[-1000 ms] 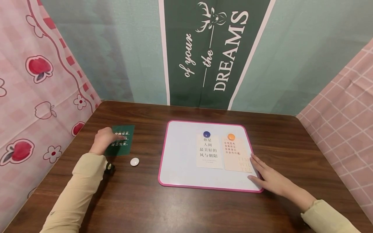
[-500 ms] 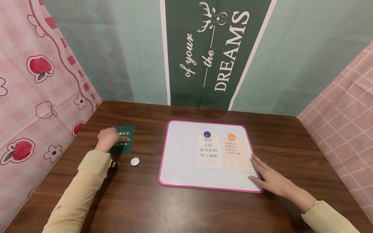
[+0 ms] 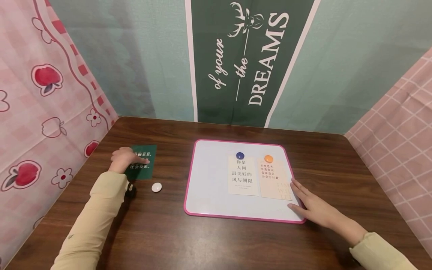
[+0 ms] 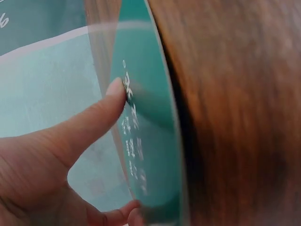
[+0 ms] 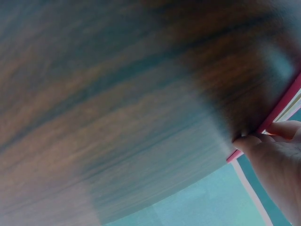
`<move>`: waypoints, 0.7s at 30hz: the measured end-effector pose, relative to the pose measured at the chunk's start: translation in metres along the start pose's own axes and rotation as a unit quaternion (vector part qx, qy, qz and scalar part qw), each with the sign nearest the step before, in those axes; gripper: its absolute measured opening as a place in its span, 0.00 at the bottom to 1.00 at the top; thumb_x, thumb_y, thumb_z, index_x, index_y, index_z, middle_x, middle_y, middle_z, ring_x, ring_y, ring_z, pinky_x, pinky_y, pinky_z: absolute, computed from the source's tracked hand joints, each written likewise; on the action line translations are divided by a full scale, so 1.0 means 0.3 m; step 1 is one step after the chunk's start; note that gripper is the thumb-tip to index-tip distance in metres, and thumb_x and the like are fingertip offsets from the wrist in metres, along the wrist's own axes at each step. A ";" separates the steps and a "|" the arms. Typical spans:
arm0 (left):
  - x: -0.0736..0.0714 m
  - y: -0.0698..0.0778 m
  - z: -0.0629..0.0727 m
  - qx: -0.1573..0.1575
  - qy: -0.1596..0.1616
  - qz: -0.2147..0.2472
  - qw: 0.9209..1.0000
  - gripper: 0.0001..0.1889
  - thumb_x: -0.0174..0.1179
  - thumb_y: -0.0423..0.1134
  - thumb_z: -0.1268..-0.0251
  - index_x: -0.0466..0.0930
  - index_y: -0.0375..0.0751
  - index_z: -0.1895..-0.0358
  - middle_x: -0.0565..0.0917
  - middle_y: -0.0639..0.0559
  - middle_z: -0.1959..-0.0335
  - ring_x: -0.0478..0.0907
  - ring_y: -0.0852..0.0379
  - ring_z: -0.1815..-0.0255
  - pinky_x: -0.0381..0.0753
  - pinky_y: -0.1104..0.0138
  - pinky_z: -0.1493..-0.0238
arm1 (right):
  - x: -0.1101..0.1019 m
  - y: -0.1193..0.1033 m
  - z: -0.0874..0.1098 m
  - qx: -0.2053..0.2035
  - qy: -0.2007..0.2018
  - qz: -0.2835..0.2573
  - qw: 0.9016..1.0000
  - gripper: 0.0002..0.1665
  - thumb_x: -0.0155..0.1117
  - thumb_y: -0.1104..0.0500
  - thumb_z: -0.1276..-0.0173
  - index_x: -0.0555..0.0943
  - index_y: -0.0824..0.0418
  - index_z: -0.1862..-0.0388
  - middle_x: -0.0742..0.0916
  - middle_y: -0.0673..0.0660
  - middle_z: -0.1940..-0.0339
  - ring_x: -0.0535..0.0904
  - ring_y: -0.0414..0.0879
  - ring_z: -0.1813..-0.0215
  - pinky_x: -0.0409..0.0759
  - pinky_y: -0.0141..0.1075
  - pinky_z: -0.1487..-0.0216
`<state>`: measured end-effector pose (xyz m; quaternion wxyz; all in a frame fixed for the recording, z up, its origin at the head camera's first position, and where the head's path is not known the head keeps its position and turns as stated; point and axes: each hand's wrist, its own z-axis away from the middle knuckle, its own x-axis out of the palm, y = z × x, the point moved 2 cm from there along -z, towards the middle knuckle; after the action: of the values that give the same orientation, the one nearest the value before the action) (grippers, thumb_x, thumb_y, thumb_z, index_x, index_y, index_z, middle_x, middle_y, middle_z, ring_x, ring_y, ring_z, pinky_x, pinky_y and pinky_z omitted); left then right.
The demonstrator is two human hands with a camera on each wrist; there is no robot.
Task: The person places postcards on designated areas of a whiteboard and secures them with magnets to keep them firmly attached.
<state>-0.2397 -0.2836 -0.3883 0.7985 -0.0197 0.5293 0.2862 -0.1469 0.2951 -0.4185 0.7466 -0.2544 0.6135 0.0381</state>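
A dark green card [image 3: 148, 172] with white lettering lies at the table's left. My left hand [image 3: 124, 159] covers its left side. In the left wrist view the thumb [image 4: 115, 89] presses the card's face, and the other fingertips [image 4: 134, 212] are at its edge; the card's opposite edge looks slightly raised. A round white magnet [image 3: 156, 187] sits near my left sleeve. My right hand [image 3: 317, 208] rests with extended fingers on the right edge of a pink-framed whiteboard [image 3: 207, 180]. On that board, a blue magnet [image 3: 240, 155] tops a cream card [image 3: 243, 183] and an orange magnet [image 3: 268, 159] tops a peach card [image 3: 270, 187].
The brown wooden table [image 3: 168, 240] stands against a green cloth backdrop [image 3: 148, 60] with printed words. An apple-patterned pink cloth [image 3: 44, 150] hangs at the left, and a pink grid cloth [image 3: 401, 123] at the right.
My left hand shifted slightly right over the green card, then back a little left. The right hand, the whiteboard and the magnets keep their places.
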 end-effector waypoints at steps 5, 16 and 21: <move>-0.009 -0.016 -0.001 0.023 0.014 0.042 0.999 0.54 0.68 0.53 0.54 0.47 0.11 0.41 0.60 0.18 0.47 0.60 0.28 0.46 0.64 0.45 0.44 | 0.001 -0.002 -0.001 -0.002 0.003 0.002 1.000 0.48 0.54 0.38 0.38 0.55 0.69 0.31 0.57 0.67 0.29 0.58 0.65 0.34 0.63 0.58 0.42; -0.029 -0.040 0.004 0.080 0.080 0.094 0.989 0.27 0.68 0.41 0.53 0.71 0.19 0.59 0.74 0.31 0.65 0.71 0.42 0.67 0.75 0.51 0.62 | -0.003 -0.003 0.000 -0.005 0.003 0.002 1.000 0.48 0.54 0.38 0.38 0.56 0.69 0.32 0.58 0.66 0.29 0.58 0.65 0.34 0.63 0.57 0.42; -0.053 -0.038 0.013 0.084 0.108 0.107 0.985 0.21 0.68 0.40 0.53 0.76 0.21 0.66 0.77 0.40 0.78 0.73 0.49 0.77 0.74 0.62 0.76 | -0.005 -0.003 -0.002 -0.003 0.002 0.004 1.000 0.48 0.54 0.38 0.38 0.55 0.69 0.32 0.58 0.67 0.30 0.58 0.65 0.34 0.63 0.57 0.42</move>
<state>-0.2354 -0.2988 -0.3759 0.7002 0.0736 0.6336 0.3207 -0.1474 0.2944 -0.4169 0.7443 -0.2548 0.6158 0.0424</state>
